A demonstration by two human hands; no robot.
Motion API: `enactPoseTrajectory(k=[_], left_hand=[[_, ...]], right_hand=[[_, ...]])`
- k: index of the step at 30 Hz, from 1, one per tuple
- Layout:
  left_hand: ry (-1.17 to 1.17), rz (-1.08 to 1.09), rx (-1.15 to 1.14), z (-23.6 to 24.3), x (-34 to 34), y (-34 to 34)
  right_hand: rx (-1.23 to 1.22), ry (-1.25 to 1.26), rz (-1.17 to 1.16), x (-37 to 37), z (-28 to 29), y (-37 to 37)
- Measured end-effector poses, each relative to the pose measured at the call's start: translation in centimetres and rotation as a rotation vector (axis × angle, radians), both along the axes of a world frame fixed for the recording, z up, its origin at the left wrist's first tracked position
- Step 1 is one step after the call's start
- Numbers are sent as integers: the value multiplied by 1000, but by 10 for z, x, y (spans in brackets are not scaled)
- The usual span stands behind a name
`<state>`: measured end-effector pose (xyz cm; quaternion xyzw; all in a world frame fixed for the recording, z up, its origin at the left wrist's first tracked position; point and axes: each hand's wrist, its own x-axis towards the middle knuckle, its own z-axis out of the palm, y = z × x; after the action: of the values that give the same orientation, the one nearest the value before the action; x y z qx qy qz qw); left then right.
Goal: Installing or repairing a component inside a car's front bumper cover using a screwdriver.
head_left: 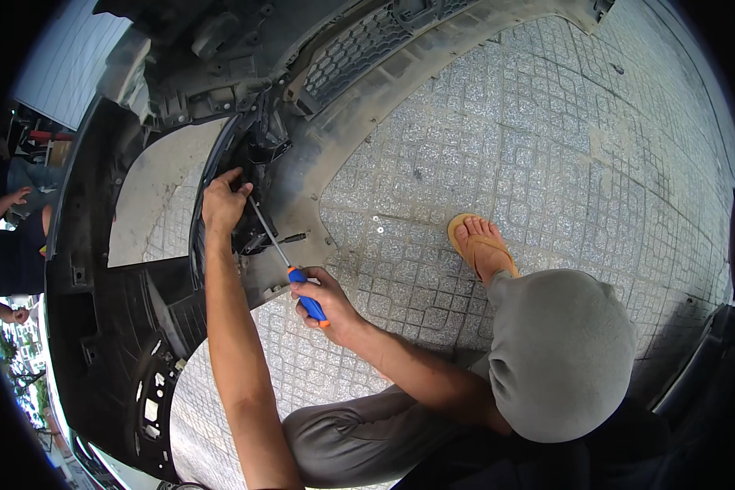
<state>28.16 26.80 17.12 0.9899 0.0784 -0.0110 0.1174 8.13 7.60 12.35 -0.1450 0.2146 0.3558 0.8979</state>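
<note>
My right hand (328, 300) is closed around the blue and orange handle of a screwdriver (271, 226). The metal shaft slants up and left into a recess of a large black car bumper (171, 302), seen from its inner side. My left hand (224, 204) grips the curved black plastic rim (207, 175) beside an opening, its thumb and forefinger close to the screwdriver's tip. The tip itself is hard to make out among the dark parts there. A black bracket-like piece (265, 135) sits just above my left fingers.
A honeycomb grille (355, 57) runs along the bumper's upper part. Patterned paving tiles (433, 180) lie below, with a small pale washer-like ring (379, 229) on them. My sandalled foot (486, 249) stands at the right, by my grey-trousered knee (563, 359). Another person's hand (15, 196) shows at the far left.
</note>
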Motion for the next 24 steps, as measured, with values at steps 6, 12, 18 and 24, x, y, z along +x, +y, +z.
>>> enactPoseTrajectory(k=[6, 12, 18, 24], left_hand=[[-30, -123, 62, 2, -5, 14], [-10, 8, 72, 0, -1, -6], [-30, -35, 21, 3, -4, 1], [-27, -51, 84, 1, -5, 5]], right_hand=[[-1081, -676, -83, -4, 5, 7], [-55, -92, -54, 1, -6, -5], [117, 20, -10, -2, -17, 1], [-1145, -644, -97, -12, -16, 16]])
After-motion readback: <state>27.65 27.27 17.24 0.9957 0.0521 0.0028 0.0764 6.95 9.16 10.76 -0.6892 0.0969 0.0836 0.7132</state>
